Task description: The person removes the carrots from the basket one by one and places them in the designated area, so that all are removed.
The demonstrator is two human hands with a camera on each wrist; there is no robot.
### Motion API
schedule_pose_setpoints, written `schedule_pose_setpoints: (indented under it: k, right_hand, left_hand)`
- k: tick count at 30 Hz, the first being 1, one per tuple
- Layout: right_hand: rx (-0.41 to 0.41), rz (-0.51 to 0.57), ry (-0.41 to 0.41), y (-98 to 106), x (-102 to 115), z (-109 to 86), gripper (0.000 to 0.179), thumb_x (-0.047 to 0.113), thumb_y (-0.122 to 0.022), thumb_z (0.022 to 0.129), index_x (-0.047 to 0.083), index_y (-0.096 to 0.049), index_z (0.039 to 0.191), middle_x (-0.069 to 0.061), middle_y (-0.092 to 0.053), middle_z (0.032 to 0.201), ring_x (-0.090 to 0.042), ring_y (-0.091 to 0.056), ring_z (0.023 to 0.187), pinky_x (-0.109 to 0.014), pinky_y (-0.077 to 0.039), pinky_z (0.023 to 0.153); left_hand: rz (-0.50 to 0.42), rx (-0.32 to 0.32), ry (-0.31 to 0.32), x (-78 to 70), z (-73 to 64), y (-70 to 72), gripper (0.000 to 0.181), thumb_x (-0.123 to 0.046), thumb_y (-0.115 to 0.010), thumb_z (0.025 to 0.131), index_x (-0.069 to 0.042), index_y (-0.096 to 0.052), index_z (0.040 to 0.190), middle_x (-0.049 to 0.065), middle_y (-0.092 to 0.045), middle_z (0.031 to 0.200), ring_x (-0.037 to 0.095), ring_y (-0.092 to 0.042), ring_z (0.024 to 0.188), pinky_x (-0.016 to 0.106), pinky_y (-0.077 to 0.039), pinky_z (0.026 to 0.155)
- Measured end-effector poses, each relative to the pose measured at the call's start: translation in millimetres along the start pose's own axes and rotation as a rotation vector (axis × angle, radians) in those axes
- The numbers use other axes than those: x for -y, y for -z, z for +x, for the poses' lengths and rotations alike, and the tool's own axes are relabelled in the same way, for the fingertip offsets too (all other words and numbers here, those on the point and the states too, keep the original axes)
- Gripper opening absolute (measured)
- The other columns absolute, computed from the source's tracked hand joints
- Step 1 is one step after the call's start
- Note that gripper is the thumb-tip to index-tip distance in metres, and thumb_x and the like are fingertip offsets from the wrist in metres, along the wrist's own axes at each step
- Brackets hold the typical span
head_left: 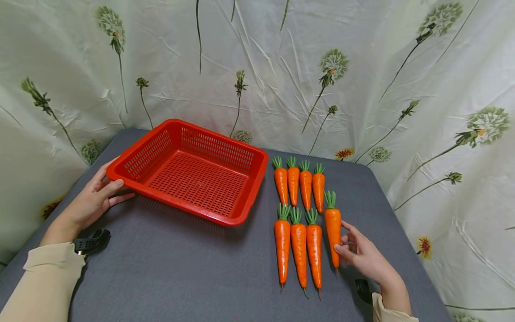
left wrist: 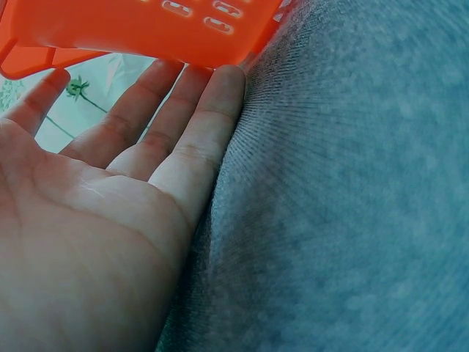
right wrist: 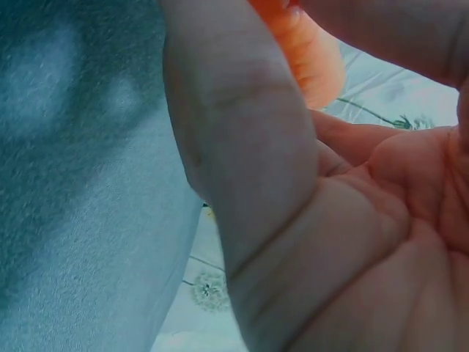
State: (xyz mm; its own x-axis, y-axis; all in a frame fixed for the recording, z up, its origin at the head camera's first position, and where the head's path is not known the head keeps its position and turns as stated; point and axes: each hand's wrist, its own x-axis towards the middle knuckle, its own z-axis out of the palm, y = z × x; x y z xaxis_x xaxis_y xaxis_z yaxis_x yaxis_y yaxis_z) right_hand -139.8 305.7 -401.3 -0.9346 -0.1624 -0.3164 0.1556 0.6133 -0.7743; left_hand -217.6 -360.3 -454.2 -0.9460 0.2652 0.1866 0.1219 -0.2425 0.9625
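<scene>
A red plastic basket with slotted walls sits at the left of the table. My left hand touches its left corner, thumb at the rim. The left wrist view shows this hand's fingers fairly straight, meeting the basket wall. At the right, my right hand pinches the lower half of an orange carrot with green stalks, thumb in front. In the right wrist view that carrot is partly hidden by the fingers.
Several carrots lie side by side left of the pinched one, in a front row and a back row. A grey cloth covers the table. Behind and beside it hangs a pale curtain printed with dandelions.
</scene>
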Motion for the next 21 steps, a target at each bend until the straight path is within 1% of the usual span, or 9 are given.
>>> schedule_pose_setpoints:
  k: [5, 12, 17, 21]
  right_hand:
    - [0.016, 0.005, -0.031, -0.9, -4.2, -2.3, 0.081, 0.021, -0.067, 0.097, 0.001, -0.016, 0.157, -0.017, -0.053, 0.11, -0.021, -0.064, 0.093, -0.034, -0.062, 0.076]
    - [0.043, 0.005, -0.051, -3.4, -10.6, -7.5, 0.081, 0.02, -0.067, 0.097, -0.003, -0.017, 0.155, -0.016, -0.052, 0.106, -0.021, -0.064, 0.092, -0.036, -0.062, 0.075]
    - [0.083, 0.03, -0.065, -5.9, -13.0, -9.3, 0.081, 0.021, -0.066, 0.098, -0.006, -0.015, 0.155, -0.016, -0.051, 0.106, -0.023, -0.063, 0.095, -0.041, -0.062, 0.078]
    - [0.094, 0.043, -0.082, -7.3, -13.4, -9.8, 0.081, 0.021, -0.066, 0.098, -0.006, -0.015, 0.154, -0.015, -0.05, 0.106, -0.024, -0.062, 0.097, -0.043, -0.062, 0.079]
  left_hand:
    - [-0.005, 0.021, -0.008, -0.8, -0.1, 0.1, 0.062, 0.0, -0.036, 0.107, -0.022, -0.016, 0.16, -0.004, -0.039, 0.15, 0.007, -0.066, 0.117, 0.028, -0.059, 0.088]
    - [0.012, 0.013, 0.007, -1.1, 0.9, -0.5, 0.062, -0.002, -0.037, 0.107, -0.023, -0.015, 0.16, -0.002, -0.037, 0.151, 0.006, -0.066, 0.116, 0.028, -0.059, 0.088]
    - [0.017, 0.009, 0.012, -1.4, 0.7, -0.3, 0.062, -0.002, -0.038, 0.107, -0.024, -0.016, 0.16, -0.003, -0.036, 0.151, 0.006, -0.066, 0.117, 0.027, -0.059, 0.088]
    - [0.013, 0.006, 0.015, -1.3, 0.7, 0.1, 0.062, -0.002, -0.038, 0.107, -0.024, -0.016, 0.16, -0.003, -0.037, 0.151, 0.006, -0.066, 0.117, 0.027, -0.059, 0.087]
